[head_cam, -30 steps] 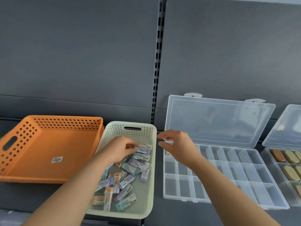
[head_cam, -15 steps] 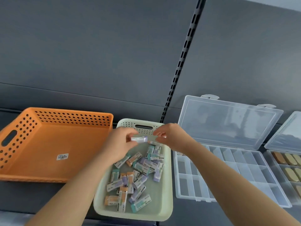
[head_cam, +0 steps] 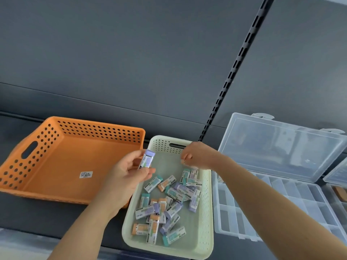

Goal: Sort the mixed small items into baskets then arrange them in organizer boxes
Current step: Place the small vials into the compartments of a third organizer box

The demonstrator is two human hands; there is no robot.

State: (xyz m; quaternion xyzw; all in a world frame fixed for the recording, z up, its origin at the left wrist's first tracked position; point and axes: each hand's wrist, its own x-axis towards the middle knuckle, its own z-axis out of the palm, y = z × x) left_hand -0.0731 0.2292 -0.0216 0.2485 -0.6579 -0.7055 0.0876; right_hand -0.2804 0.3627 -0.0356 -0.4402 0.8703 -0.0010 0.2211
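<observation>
My left hand (head_cam: 127,173) holds a small purple-capped eraser (head_cam: 147,160) upright between thumb and fingers, above the near-left corner of the cream basket (head_cam: 165,144). Several wrapped erasers (head_cam: 169,205) with purple, teal and orange ends lie loose in that basket. My right hand (head_cam: 198,155) hovers over the basket's far right end with its fingers curled; nothing shows in its grasp. The clear organizer box (head_cam: 281,196) lies to the right with its lid (head_cam: 281,147) propped open and its visible compartments bare.
An orange perforated basket (head_cam: 56,175) with a barcode sticker sits left of the cream one, holding nothing. A second clear organizer (head_cam: 339,192) with a tan item shows at the right edge. A grey slotted back panel stands behind the shelf.
My left hand lifted one eraser out of the cream basket and brought it up. My right hand met it, then drew back to the right. The view swung left.
</observation>
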